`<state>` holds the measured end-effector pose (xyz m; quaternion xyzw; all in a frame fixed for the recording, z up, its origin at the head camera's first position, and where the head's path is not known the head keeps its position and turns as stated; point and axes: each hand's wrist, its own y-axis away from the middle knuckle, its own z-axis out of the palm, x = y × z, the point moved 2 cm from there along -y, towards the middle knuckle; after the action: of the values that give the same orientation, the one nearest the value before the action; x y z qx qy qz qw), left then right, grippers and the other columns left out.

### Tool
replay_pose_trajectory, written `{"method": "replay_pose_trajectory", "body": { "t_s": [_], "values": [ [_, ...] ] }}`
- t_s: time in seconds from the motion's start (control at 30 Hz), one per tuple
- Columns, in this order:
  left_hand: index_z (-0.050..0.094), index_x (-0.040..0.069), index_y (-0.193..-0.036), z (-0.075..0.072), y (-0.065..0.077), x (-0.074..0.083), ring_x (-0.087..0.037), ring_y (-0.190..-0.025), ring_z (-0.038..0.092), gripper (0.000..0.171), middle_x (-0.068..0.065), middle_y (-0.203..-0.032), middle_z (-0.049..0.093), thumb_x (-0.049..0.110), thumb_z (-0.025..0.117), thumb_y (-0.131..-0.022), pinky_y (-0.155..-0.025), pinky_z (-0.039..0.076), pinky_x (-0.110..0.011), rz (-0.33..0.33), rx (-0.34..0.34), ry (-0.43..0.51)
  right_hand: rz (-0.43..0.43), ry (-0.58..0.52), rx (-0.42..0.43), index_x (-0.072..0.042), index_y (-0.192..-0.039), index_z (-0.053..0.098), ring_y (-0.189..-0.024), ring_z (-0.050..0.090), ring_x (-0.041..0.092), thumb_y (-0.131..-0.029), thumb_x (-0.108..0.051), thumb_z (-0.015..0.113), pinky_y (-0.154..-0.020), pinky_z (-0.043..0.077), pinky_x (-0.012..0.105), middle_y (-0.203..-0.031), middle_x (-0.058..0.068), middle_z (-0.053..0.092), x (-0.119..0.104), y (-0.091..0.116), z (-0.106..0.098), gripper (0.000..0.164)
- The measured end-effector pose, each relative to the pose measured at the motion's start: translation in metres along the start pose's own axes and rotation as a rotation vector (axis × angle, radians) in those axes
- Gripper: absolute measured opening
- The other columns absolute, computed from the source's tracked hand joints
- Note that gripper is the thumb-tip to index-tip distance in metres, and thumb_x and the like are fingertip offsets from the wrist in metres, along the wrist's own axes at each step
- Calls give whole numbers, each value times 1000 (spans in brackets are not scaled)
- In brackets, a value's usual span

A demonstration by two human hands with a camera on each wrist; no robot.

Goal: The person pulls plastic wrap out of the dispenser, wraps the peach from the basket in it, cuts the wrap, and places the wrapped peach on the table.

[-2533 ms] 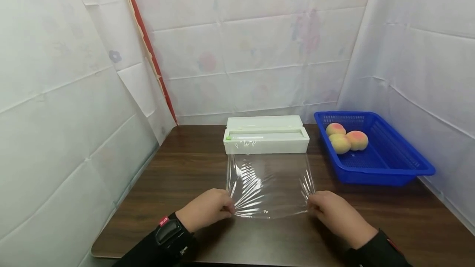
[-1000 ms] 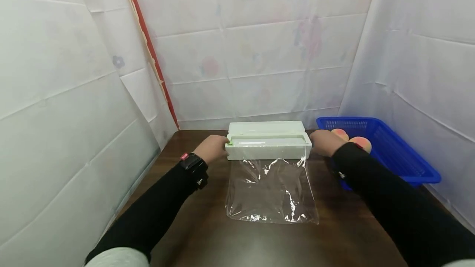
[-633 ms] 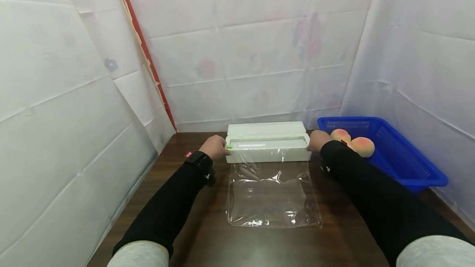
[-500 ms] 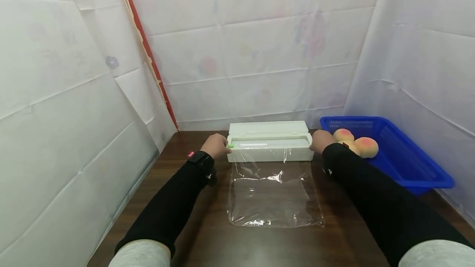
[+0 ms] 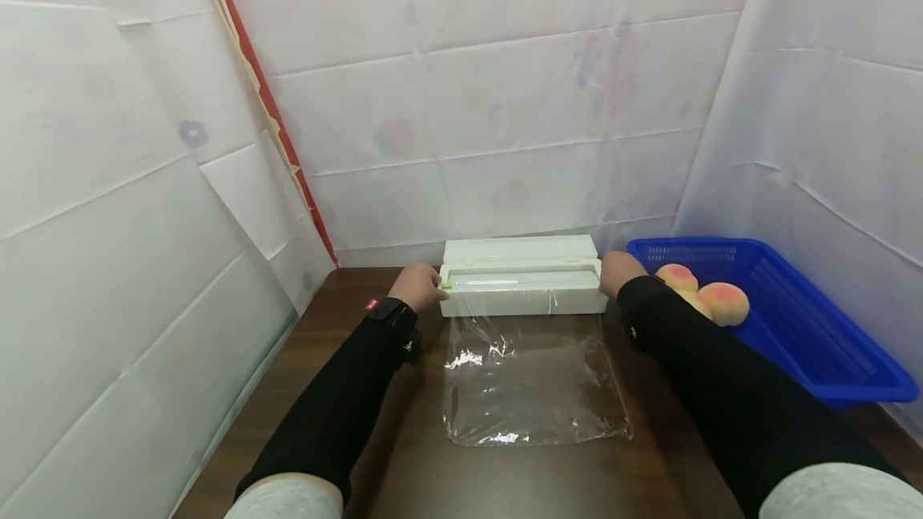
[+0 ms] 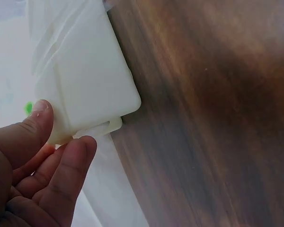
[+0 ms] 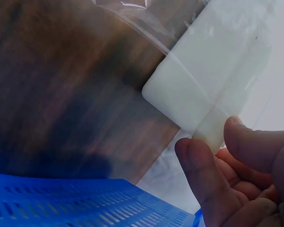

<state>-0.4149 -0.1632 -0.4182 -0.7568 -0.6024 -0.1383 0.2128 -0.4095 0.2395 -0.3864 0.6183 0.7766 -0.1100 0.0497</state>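
At far left a creased white sheet (image 5: pixel 108 223) with faint flower prints forms the side wall, and a narrow red strip (image 5: pixel 254 70) slants down to the back corner of the dark brown wood-grain tabletop (image 5: pixel 469 483). Next comes the left hand (image 5: pixel 418 287), in a long black sleeve (image 5: pixel 317 407) with a black device (image 5: pixel 394 315) at the wrist; its grip is closed on the left end of a long white rectangular plastic box (image 5: pixel 522 302), thumb beside a small bright green piece (image 6: pixel 28 108). The box lies at the back of the tabletop, its flat white lid (image 5: pixel 519 248) tilted back. From its front, a wrinkled sheet of clear plastic film (image 5: pixel 534 391) spreads across the tabletop towards the person. The right hand (image 5: pixel 618 272), also black-sleeved, pinches the box's right end, so that grip is closed too. Just beyond it sits a blue perforated plastic basket (image 5: pixel 829 327), with three yellow, pink-blushed peaches (image 5: pixel 724 303) clustered at its left, one partly hidden by the right sleeve (image 5: pixel 721 391).
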Motion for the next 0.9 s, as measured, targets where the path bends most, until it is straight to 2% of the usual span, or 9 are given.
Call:
{"method": "replay_pose_trajectory", "body": {
  "t_s": [0.2,0.27,0.33,0.4,0.47,0.53,0.63,0.77,0.9],
  "values": [
    [35,14,-64,1,14,4,-15,-62,23,56,3,-67,23,20,81,-94,-62,24,-32,-16,6,36,-26,18,11,9,-83,68,-71,61,29,-87,2,64,-78,56,47,-86,25,74,-6,16,-3,9],
    [55,10,-69,1,20,5,-14,-65,39,39,2,-67,42,21,82,-94,-65,35,-32,-18,23,19,-32,27,-3,6,-78,66,-70,57,27,-88,3,60,-76,54,45,-84,23,72,-10,21,-4,12],
    [73,6,-93,2,27,4,-17,-76,58,19,-3,-81,65,23,81,-94,-75,49,-35,-44,38,30,-23,13,-15,3,-74,63,-69,54,27,-87,4,55,-73,52,42,-82,20,70,-13,24,-4,16],
    [75,5,-119,1,34,5,-24,-96,69,31,-10,-107,77,24,79,-96,-88,55,-42,-100,81,61,28,-41,-21,3,-77,63,-71,53,28,-87,2,53,-73,49,40,-83,19,67,-17,28,-3,15],
    [75,5,-123,2,42,5,-27,-103,71,34,-11,-117,77,28,72,-98,-90,56,-45,-170,116,99,104,-133,-7,11,-93,65,-79,57,32,-89,-5,54,-76,50,43,-94,24,68,-21,33,-1,20],
    [75,5,-104,3,50,6,-30,-95,72,33,-11,-101,77,36,66,-100,-81,56,-42,-235,112,147,200,-292,7,19,-117,59,-92,61,38,-93,-14,55,-82,51,47,-112,33,65,-26,40,5,41],
    [72,3,-84,11,54,4,-28,-77,70,52,-10,-81,72,49,58,-104,-68,52,-35,-291,71,242,333,-616,7,22,-151,25,-123,54,44,-98,-26,53,-99,50,52,-146,42,45,-34,49,21,77],
    [76,0,-94,24,53,7,-26,-76,69,59,-14,-89,75,56,60,-104,-66,56,-34,-321,42,407,458,-886,29,17,-161,11,-144,41,43,-102,-31,52,-118,42,52,-163,37,29,-33,50,39,86],
    [79,2,-98,31,52,12,-23,-76,66,52,-14,-95,76,52,66,-102,-64,52,-30,-321,97,469,461,-903,12,15,-160,25,-145,43,42,-107,-38,48,-119,42,53,-164,35,35,-29,49,42,79]
  ]
}}
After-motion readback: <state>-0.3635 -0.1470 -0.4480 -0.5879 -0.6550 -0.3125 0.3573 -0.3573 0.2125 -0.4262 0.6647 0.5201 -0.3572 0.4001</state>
